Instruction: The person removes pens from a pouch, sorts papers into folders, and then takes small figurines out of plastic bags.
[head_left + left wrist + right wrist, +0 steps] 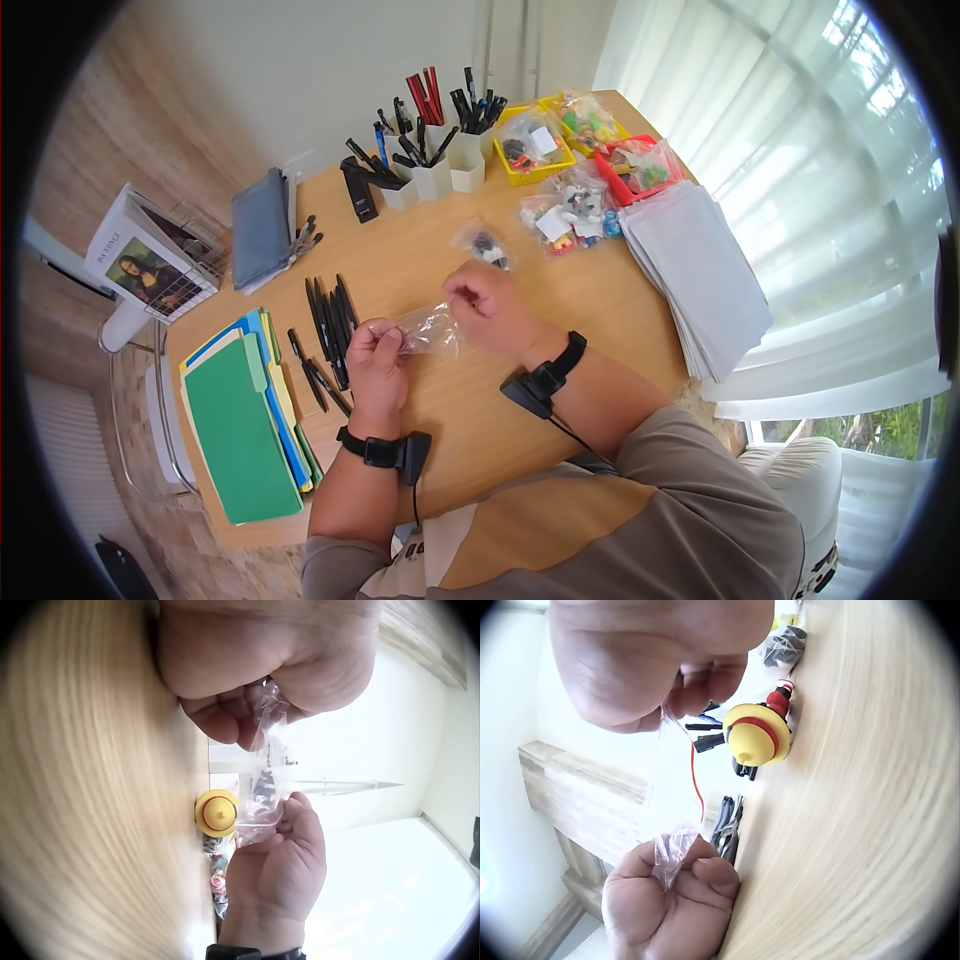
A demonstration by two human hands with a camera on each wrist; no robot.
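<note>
A clear plastic bag point(432, 330) stretches between both hands above the table. My left hand point(380, 360) pinches one end of it between thumb and fingers. The other end is pinched by my right hand point(490, 308), and a thin red line runs along that edge in the right wrist view. Close by on the table lies a small toy figure point(754, 739) with a yellow hat and red band, hidden in the head view. Just beyond the right hand sits a small bagged dark toy point(486, 248).
Black pens point(330, 325) and green folders point(240, 430) lie at the left. Pen holders point(432, 182) stand at the back. Yellow baskets point(540, 175), a red basket point(615, 180) and bagged toys point(575, 210) occupy the back right, near a white paper stack point(695, 270).
</note>
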